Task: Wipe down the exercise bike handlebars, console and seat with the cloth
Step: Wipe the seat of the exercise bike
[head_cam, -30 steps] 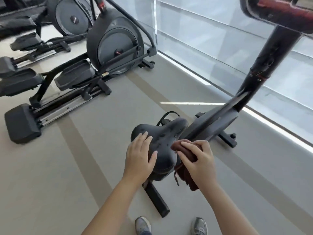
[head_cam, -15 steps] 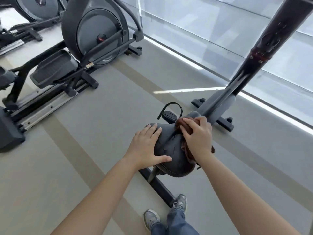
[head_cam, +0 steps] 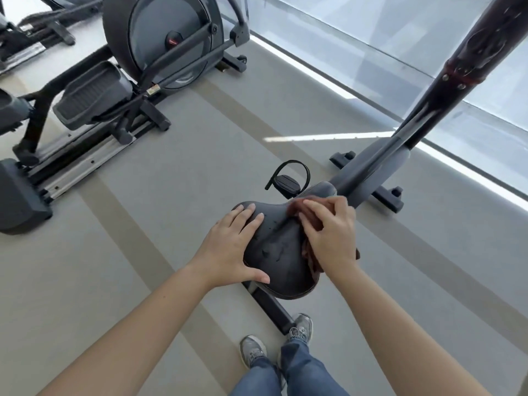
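The exercise bike's black seat [head_cam: 278, 247] sits in the middle of the head view, with small droplets on its top. My left hand [head_cam: 228, 250] rests flat on the seat's left side, fingers straight and thumb along the rear edge. My right hand [head_cam: 331, 238] holds a bunched brown cloth [head_cam: 310, 257] against the seat's right side near the nose, fingers curled over it. The bike's dark post [head_cam: 445, 90] rises to the upper right. Handlebars and console are out of view.
A grey elliptical trainer [head_cam: 160, 41] stands at the upper left, its rails reaching toward the left edge. A glass wall [head_cam: 371, 38] runs along the back right. The bike's pedal [head_cam: 287, 182] and floor bars [head_cam: 271, 310] lie around the seat; my shoes [head_cam: 253, 350] are below it.
My right hand has slid the cloth forward along the seat's right side toward the nose. The left hand stays on the seat. The view has tilted down and come closer.
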Demonstrator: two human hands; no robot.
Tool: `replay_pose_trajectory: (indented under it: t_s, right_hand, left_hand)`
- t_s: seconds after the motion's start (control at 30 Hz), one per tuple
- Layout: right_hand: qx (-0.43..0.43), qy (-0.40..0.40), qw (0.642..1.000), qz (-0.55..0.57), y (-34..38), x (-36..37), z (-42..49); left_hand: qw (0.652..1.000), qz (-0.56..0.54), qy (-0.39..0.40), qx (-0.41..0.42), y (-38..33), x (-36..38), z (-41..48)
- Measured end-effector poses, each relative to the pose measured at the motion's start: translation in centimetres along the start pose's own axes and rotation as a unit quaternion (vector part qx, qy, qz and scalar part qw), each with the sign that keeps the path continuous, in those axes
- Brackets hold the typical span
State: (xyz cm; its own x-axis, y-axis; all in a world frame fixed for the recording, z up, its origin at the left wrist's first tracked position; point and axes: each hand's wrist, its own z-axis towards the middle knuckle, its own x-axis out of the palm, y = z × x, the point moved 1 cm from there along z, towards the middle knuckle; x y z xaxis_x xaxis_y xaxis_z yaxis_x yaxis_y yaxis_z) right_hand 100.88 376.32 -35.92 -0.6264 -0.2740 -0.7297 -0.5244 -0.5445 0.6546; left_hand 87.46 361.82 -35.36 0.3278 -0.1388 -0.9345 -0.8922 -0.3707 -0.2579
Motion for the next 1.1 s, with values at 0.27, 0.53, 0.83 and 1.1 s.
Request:
replay_pose_trajectory:
  t_s: [0.27, 0.53, 0.83, 1.1]
  right_hand:
    - [0.071, -0.031, 0.993, 0.092, -1.8, 0.6, 0.1]
    - [0.195, -0.110, 0.951, 0.211, -3.2, 1.4, 3.6]
    - [0.166, -0.094, 0.941, 0.280, -3.6, 1.9, -2.1]
    - [0.207, -0.134, 0.908, 0.338, -4.5, 1.8, 3.2]
  left_hand:
    - [0.998, -0.045, -0.031, -0.029, -0.1, 0.2, -0.1]
    - [0.999, -0.020, -0.007, -0.024, -0.1, -0.3, 0.9]
    - [0.998, 0.036, 0.046, -0.001, -0.2, -1.0, 1.3]
    - [0.997, 0.028, 0.054, -0.040, -0.6, -0.8, 1.3]
